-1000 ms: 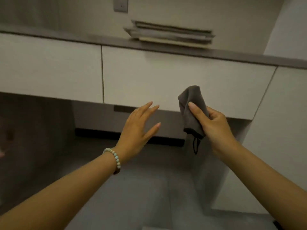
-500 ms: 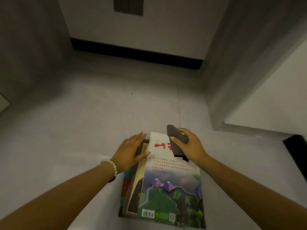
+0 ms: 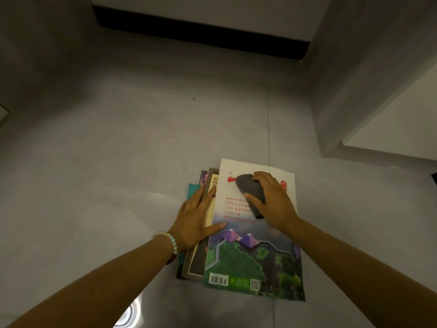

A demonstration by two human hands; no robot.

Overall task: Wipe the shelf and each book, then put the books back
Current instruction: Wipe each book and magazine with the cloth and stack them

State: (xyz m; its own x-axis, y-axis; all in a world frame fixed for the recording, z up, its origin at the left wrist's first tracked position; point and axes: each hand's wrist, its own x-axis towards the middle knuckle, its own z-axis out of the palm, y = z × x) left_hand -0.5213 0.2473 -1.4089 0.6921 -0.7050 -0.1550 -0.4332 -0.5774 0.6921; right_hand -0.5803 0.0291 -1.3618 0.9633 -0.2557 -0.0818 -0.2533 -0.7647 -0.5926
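A stack of books lies flat on the grey floor. On top is a large magazine with a white upper half, red lettering and a green landscape picture. Under it a brown-framed book and a teal book stick out to the left. My right hand grips a folded dark grey cloth and holds it against the magazine's upper part. My left hand lies flat with straight fingers on the stack's left edge, thumb on the magazine cover.
The grey tiled floor spreads to the left and ahead. A black skirting strip runs along the far wall. A grey cabinet side rises at the right, with a pale panel beside it.
My view dropped from the shelf and drawers to the floor. Both hands came down onto the book stack, and the cloth now rests lower on the magazine cover.
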